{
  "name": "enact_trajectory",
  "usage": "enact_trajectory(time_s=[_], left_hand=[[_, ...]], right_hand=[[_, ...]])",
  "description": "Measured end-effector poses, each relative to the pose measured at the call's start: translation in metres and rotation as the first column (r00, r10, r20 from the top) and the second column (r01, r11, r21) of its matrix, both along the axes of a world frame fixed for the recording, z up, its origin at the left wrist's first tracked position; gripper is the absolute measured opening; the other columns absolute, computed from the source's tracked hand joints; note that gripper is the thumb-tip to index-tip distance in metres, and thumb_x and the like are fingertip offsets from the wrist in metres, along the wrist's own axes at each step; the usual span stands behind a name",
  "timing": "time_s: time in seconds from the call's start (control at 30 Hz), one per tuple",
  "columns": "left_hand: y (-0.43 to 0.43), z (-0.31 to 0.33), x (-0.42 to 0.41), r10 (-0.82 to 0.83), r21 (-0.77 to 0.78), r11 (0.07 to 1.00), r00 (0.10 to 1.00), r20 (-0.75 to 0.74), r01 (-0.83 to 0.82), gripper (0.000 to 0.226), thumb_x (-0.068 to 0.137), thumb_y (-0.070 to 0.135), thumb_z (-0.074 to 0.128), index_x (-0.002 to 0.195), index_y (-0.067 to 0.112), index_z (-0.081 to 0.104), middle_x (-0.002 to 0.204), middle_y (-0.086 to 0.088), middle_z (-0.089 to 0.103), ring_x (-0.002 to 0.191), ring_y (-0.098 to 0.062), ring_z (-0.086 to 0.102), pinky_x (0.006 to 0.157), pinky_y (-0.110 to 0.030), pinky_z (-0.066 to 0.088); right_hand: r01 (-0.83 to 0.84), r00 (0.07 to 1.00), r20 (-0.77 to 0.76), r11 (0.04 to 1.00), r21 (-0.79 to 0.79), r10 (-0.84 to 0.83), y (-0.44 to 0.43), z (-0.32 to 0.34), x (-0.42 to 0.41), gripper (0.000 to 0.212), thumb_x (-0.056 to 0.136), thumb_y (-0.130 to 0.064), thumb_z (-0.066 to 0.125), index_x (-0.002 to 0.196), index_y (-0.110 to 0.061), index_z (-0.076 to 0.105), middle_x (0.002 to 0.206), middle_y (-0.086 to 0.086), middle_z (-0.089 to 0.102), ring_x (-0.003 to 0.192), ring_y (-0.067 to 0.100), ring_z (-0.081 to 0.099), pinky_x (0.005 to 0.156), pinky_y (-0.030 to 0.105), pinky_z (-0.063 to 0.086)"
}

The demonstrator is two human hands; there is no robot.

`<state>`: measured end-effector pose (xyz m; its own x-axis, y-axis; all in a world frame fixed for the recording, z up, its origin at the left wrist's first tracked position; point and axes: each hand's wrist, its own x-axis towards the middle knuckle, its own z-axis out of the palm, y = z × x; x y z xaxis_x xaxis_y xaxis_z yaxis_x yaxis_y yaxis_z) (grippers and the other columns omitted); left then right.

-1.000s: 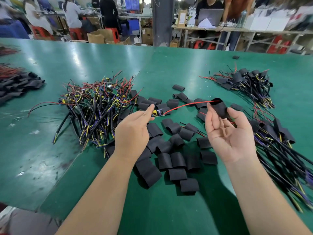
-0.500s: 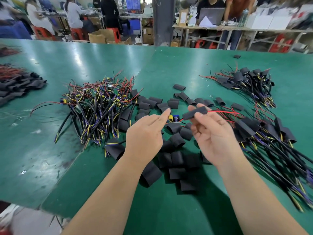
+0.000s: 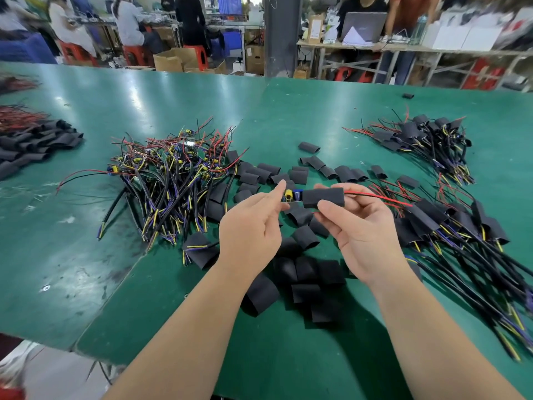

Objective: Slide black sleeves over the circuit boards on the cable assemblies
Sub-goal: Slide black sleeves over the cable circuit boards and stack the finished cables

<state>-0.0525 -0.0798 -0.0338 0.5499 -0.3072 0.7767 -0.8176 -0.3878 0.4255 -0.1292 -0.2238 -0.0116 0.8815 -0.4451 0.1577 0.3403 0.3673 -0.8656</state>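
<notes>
The black sleeve was held above the green table. The right hand pinched it, with the thumb pressed on its near face and the fingers curled behind. It sat only partly over the circuit board. The board's end, with its yellow and blue components, stuck out of the sleeve's left mouth, and 1 red wire ran out of its right mouth. The left hand met the exposed end with index finger and thumb, seemingly pinching it, though the thumb was mostly hidden. The split looked deliberate: 1 hand steadied the board so the other could draw the sleeve along it, with the wire threaded through first as a guide. The step seemed about half finished.

Beneath the sleeve, loose empty sleeves lay scattered within easy reach. Left of the sleeve sat a tangled heap of bare assemblies with uncovered boards. Right of it lay a pile of sleeved assemblies, likely the finished stock, with another bundle beyond the sleeve to the right. Far left of it lay a second batch of sleeves.

No writing could be read on the sleeve or the board. A label on a brown carton far beyond the sleeve was too blurred to read.
</notes>
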Motion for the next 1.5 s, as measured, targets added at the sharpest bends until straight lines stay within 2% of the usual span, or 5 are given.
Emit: enact_trajectory(time_s=[0.53,0.7,1.07,1.23,1.5], left_hand=[[0.000,0.005,-0.005,0.012,0.173,0.984,0.995,0.094,-0.028,0.049,0.072,-0.009,0.057,0.119,0.004,0.066,0.074,-0.004,0.069,0.064,-0.026,0.062,0.049,-0.036,0.051],[-0.003,0.005,-0.009,-0.113,0.016,0.993,0.975,-0.191,0.119,0.049,0.087,0.010,0.061,0.135,0.013,0.052,0.080,0.011,0.066,0.059,-0.004,0.048,0.060,-0.027,0.049],[-0.002,0.007,-0.006,-0.099,0.003,0.995,0.995,0.030,0.099,0.006,0.084,0.013,0.071,0.084,0.009,0.067,0.078,0.007,0.067,0.069,-0.007,0.057,0.062,-0.028,0.048],[-0.004,0.008,-0.010,-0.109,-0.124,0.988,0.989,-0.096,0.097,0.017,0.083,0.020,0.069,0.097,0.010,0.066,0.084,0.011,0.068,0.070,-0.009,0.064,0.065,-0.032,0.053],[-0.001,0.006,-0.003,-0.127,-0.119,0.985,0.992,-0.022,0.124,0.008,0.075,0.006,0.078,0.077,0.001,0.072,0.076,-0.006,0.068,0.067,-0.020,0.061,0.062,-0.033,0.051]], right_hand=[[-0.006,0.996,-0.092,0.984,-0.178,-0.010,0.007,-0.003,0.000,0.022,0.080,0.008,0.066,0.093,-0.010,0.064,0.091,0.014,0.073,0.083,0.024,0.068,0.077,0.031,0.055],[-0.050,0.993,-0.105,0.998,-0.041,0.046,0.002,0.001,-0.001,0.015,0.085,0.005,0.061,0.087,-0.010,0.067,0.083,0.008,0.074,0.072,0.020,0.071,0.069,0.027,0.057],[-0.086,0.956,-0.244,0.951,0.297,0.163,0.001,0.004,0.003,0.009,0.088,-0.008,0.057,0.087,-0.005,0.066,0.082,0.010,0.075,0.069,0.017,0.072,0.059,0.020,0.055],[-0.111,0.964,-0.202,0.951,0.287,0.174,0.002,0.005,0.001,0.011,0.076,-0.012,0.063,0.072,-0.012,0.074,0.080,0.008,0.075,0.071,0.017,0.073,0.059,0.020,0.054],[-0.115,0.983,-0.132,0.987,0.115,0.130,0.010,0.005,-0.001,0.032,0.074,-0.006,0.064,0.105,-0.013,0.063,0.086,0.004,0.074,0.070,0.013,0.070,0.064,0.022,0.055]])
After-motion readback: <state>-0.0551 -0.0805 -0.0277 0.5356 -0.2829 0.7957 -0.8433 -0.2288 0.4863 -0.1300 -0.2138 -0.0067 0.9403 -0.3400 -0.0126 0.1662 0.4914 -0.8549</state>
